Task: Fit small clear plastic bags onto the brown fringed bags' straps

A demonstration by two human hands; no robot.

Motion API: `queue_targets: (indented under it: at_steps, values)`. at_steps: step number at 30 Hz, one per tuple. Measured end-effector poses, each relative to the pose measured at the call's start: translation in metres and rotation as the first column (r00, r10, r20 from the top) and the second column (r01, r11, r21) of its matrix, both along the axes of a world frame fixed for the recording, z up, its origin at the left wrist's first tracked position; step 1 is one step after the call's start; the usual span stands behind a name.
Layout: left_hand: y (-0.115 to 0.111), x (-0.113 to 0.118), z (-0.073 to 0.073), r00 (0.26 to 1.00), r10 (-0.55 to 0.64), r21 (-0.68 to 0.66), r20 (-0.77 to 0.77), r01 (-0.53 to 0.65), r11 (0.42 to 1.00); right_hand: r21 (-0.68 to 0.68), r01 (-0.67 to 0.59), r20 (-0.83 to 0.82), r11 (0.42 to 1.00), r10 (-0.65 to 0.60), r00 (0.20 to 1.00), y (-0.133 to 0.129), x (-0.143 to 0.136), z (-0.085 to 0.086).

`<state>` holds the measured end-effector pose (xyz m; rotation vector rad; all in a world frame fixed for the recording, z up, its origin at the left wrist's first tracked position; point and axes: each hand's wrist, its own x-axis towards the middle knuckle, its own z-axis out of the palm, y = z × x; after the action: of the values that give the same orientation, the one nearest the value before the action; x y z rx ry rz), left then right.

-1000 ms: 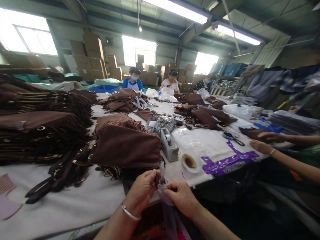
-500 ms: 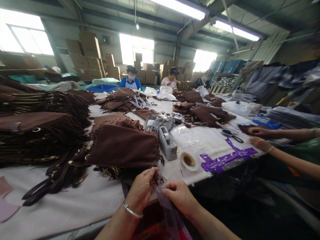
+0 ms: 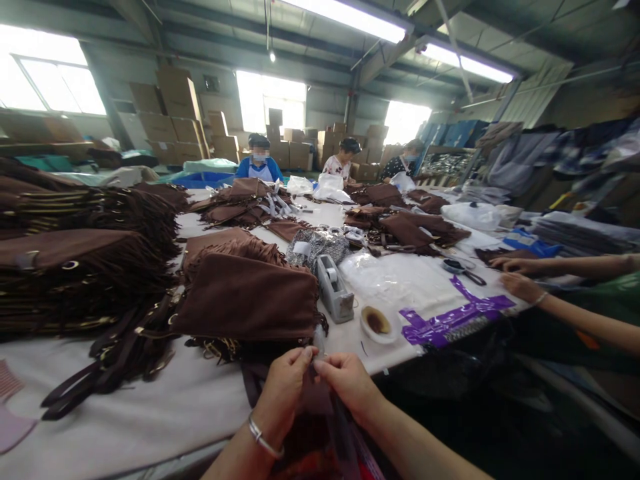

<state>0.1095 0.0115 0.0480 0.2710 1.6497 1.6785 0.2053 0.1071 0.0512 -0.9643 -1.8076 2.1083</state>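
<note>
My left hand point(image 3: 286, 381) is closed in a pinch at the table's front edge; what lies between its fingertips is too small to name. Close beside it, my right hand point(image 3: 347, 383) pinches a clear plastic strip point(image 3: 343, 437) that hangs down toward my lap. The fingertips of both hands nearly meet. Just beyond them a brown fringed pouch point(image 3: 250, 297) lies on a pile of similar ones, with gold clasps showing under its front edge. A grey tape dispenser point(image 3: 335, 290) stands right of the pouch, and a tape roll point(image 3: 377, 325) lies nearer the edge.
Brown fringed bags point(image 3: 75, 280) are stacked at the left, with straps point(image 3: 115, 357) beside them. Purple tape point(image 3: 455, 313) covers the table edge at right. Another person's hands point(image 3: 523, 277) work at far right. Three people sit across the table point(image 3: 320, 215).
My hands have drawn closer together, fingertips nearly meeting. The metal clasp that showed between them is now hidden. The plastic strip hangs lower and closer under my right hand.
</note>
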Motion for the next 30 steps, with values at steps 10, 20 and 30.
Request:
queue_targets:
  at_steps: [10, 20, 30]
  values:
    - [-0.021, 0.013, -0.01, 0.976, 0.021, -0.106, 0.218, 0.002, 0.994, 0.004, 0.064, 0.009, 0.998, -0.064, 0.998, 0.006, -0.017, -0.023]
    - [-0.019, 0.01, -0.023, 0.986, 0.165, -0.224, 0.01, -0.159, 0.962, 0.096, -0.108, 0.218, 0.989, 0.085, 0.972, 0.005, -0.015, -0.009]
    - [0.001, -0.003, -0.023, 0.977, 0.21, -0.194, -0.031, -0.212, 0.958, 0.222, 0.0, 0.183, 0.975, -0.041, 0.982, 0.012, -0.033, -0.025]
